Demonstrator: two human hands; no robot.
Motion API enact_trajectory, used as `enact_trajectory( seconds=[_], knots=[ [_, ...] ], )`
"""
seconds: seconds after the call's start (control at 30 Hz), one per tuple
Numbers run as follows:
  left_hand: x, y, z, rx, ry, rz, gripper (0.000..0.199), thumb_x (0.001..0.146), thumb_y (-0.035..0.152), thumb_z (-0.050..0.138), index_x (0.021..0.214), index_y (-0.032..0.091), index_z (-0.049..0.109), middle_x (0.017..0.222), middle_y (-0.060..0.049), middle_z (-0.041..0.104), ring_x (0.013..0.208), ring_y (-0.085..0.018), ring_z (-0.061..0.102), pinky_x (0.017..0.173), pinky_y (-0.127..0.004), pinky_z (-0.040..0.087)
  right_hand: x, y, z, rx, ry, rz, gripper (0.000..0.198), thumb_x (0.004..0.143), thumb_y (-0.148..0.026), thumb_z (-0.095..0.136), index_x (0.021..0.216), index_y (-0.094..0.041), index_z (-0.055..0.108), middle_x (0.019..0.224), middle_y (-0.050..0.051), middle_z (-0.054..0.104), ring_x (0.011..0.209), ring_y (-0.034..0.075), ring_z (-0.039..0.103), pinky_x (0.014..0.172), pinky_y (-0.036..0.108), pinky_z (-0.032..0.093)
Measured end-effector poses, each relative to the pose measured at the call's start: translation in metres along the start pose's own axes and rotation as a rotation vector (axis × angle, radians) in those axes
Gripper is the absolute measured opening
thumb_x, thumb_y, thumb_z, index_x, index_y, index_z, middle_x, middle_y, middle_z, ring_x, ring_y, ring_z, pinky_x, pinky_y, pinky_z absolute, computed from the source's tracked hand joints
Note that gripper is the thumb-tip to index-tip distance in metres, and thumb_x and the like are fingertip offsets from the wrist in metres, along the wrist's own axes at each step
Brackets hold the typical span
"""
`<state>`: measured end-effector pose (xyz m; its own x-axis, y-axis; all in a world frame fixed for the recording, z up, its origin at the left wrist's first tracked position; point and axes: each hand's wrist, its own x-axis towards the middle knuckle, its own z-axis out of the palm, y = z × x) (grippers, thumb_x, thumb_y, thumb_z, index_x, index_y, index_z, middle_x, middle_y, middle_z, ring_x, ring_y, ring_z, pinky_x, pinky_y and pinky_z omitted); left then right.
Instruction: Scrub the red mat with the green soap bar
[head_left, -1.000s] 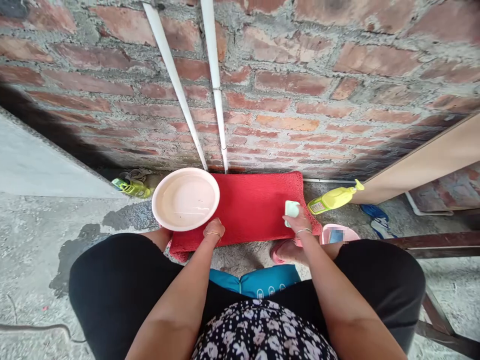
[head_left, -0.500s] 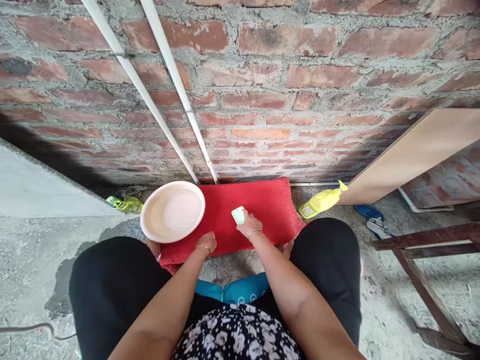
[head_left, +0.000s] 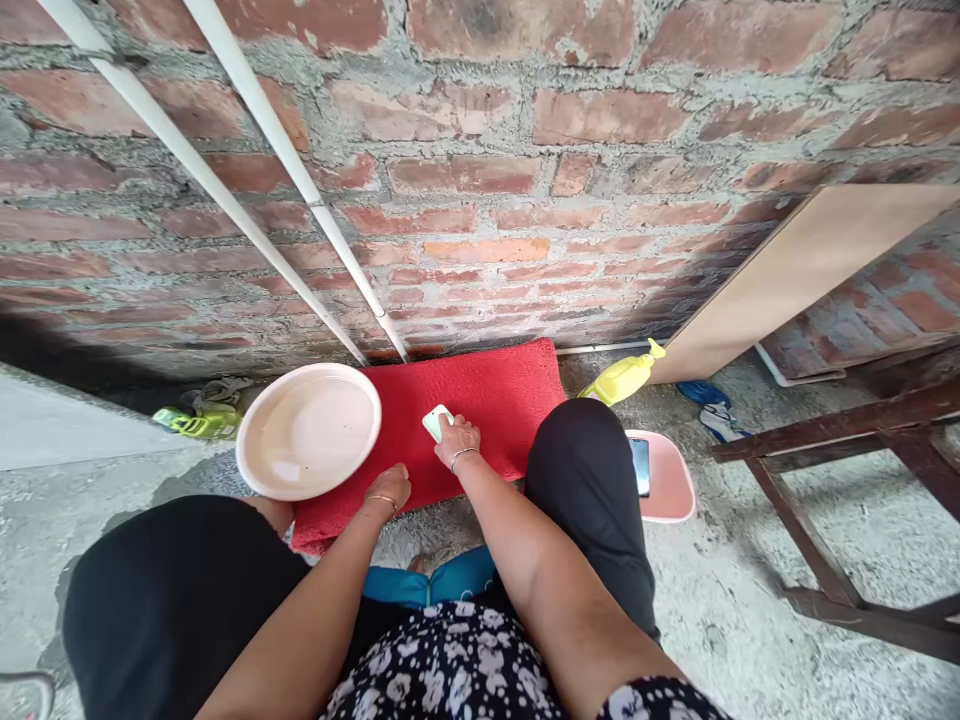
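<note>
A red textured mat lies across the floor in front of me, folded at its near left edge. My right hand presses a pale mint-green rounded block onto the middle of it, with the fingers over the block's near end. Curled into a fist, my left hand rests at the mat's front edge and seems to grip the cloth there. The underside of the block is hidden. A cream basin with water in it overlaps the mat's left end.
A yellow pump bottle stands right of the mat. Beside my right knee is a pink tray holding a phone. Green bottles lie left of the basin. A brick wall rises behind; a wooden frame stands right.
My view has turned right, bringing the pink tray and phone into sight. My right hand stays on the block on the mat, and my left hand remains at the mat's front edge.
</note>
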<state>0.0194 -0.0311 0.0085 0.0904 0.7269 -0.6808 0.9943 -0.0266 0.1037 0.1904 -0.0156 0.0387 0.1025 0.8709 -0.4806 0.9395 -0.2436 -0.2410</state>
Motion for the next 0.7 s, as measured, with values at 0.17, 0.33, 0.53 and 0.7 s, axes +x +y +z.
enact_trajectory(
  seconds=[0.17, 0.33, 0.53, 0.7],
  knots=[
    [-0.006, 0.008, -0.004, 0.001, -0.003, 0.031, 0.016, 0.081, 0.019, 0.045, 0.09, 0.021, 0.058, 0.102, -0.006, 0.067, 0.097, -0.018, 0.062, 0.078, -0.027, 0.044, -0.001, 0.032, -0.009, 0.058, 0.005, 0.121, 0.065, 0.076, -0.043, 0.057, 0.134, -0.03, 0.031, 0.12, 0.011, 0.048, 0.107, 0.026, 0.053, 0.084, 0.038, 0.039],
    [-0.008, 0.001, -0.001, -0.026, 0.01, -0.009, 0.016, 0.081, 0.018, 0.045, 0.091, 0.019, 0.058, 0.103, -0.008, 0.067, 0.1, -0.018, 0.061, 0.081, -0.026, 0.044, -0.012, 0.092, -0.022, 0.113, 0.11, 0.372, 0.066, 0.078, -0.045, 0.053, 0.137, -0.026, 0.029, 0.116, 0.013, 0.05, 0.104, 0.026, 0.056, 0.082, 0.038, 0.04],
    [-0.01, -0.006, 0.0, -0.059, 0.129, -0.192, 0.033, 0.083, 0.026, 0.045, 0.114, 0.018, 0.052, 0.12, -0.014, 0.057, 0.107, -0.023, 0.058, 0.085, -0.032, 0.045, -0.006, 0.103, -0.027, 0.217, 0.191, 0.441, 0.067, 0.079, -0.053, 0.049, 0.137, -0.024, 0.031, 0.116, 0.013, 0.052, 0.101, 0.026, 0.057, 0.078, 0.035, 0.043],
    [-0.009, 0.0, 0.0, -0.083, 0.213, -0.313, 0.062, 0.08, 0.043, 0.053, 0.136, 0.023, 0.036, 0.137, -0.018, 0.042, 0.124, -0.034, 0.042, 0.089, -0.046, 0.044, 0.011, 0.025, -0.011, 0.137, 0.138, 0.101, 0.066, 0.076, -0.049, 0.056, 0.135, -0.028, 0.035, 0.114, 0.009, 0.051, 0.101, 0.024, 0.055, 0.079, 0.032, 0.042]
  ],
)
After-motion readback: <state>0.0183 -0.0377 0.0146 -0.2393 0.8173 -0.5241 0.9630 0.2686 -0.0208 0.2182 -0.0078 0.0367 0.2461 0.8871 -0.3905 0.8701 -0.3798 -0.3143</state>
